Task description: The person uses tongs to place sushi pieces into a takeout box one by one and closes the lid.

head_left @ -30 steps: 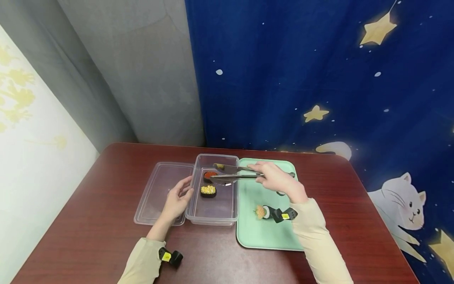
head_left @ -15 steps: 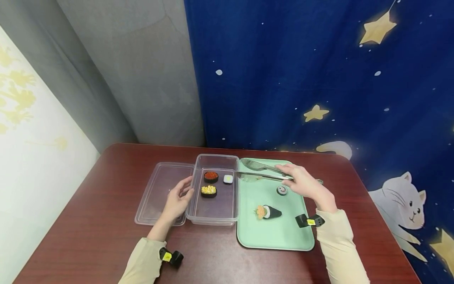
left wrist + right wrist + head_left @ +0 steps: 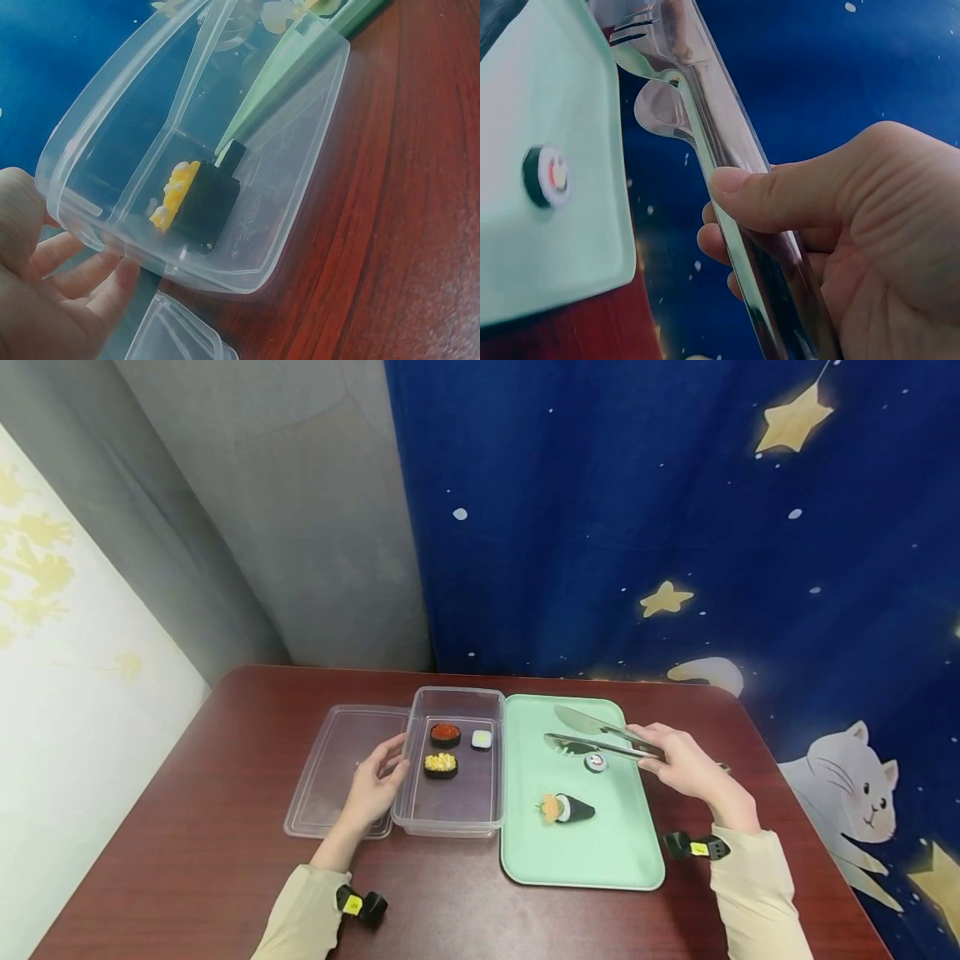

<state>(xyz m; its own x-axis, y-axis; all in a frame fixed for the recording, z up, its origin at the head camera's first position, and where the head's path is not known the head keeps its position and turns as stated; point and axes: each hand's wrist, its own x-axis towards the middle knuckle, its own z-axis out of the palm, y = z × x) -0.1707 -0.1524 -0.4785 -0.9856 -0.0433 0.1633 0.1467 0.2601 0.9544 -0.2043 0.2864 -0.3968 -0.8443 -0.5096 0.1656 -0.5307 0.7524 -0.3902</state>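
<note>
My right hand (image 3: pixel 686 764) grips metal tongs (image 3: pixel 603 746), thumb on one side and fingers on the other in the right wrist view. Their tips stand apart over the green tray (image 3: pixel 577 860), with nothing between them. Below them is a round sushi roll piece (image 3: pixel 596 762); a cone hand roll (image 3: pixel 576 809) lies nearer the front. My left hand (image 3: pixel 377 779) rests its fingers against the left wall of the clear plastic container (image 3: pixel 453 822). Inside sit a red roe sushi (image 3: pixel 446 735), a yellow corn-topped sushi (image 3: pixel 440 766) and a small white roll (image 3: pixel 482 740).
A clear lid (image 3: pixel 330 777) lies left of the container, partly beneath my left hand. Container and tray stand side by side on the dark red wooden table (image 3: pixel 187 827). Behind the table hang a grey curtain (image 3: pixel 330 527) and a blue star-patterned one (image 3: pixel 540 568).
My right hand has drawn the tongs rightward out of the container to over the tray. The small white roll now shows uncovered in the container. My left hand has stayed put.
</note>
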